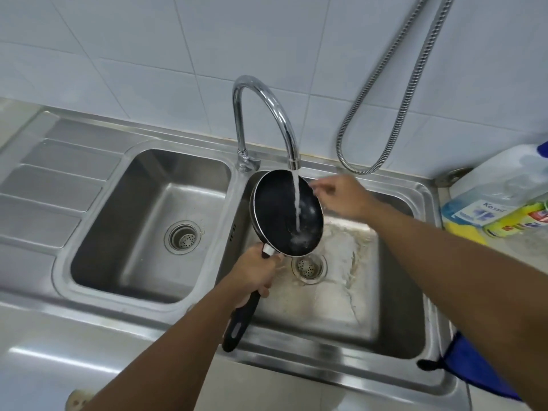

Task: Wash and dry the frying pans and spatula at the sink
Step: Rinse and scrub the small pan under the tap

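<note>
A small black frying pan (278,212) is held tilted over the right basin (394,315), its inside facing me. Water runs from the chrome tap (267,114) onto the pan's inner surface and pools at its lower edge. My left hand (252,274) grips the pan's black handle close to the pan body. My right hand (341,197) hovers at the pan's upper right rim with its fingers loosely extended and blurred, holding nothing. No spatula or second pan is in sight.
The left basin (98,232) holds nothing. A ribbed draining board (50,185) lies at far left. A metal hose (415,93) hangs on the tiled wall. Detergent bottles (498,200) stand at right. A blue cloth (468,372) hangs over the sink's front right corner.
</note>
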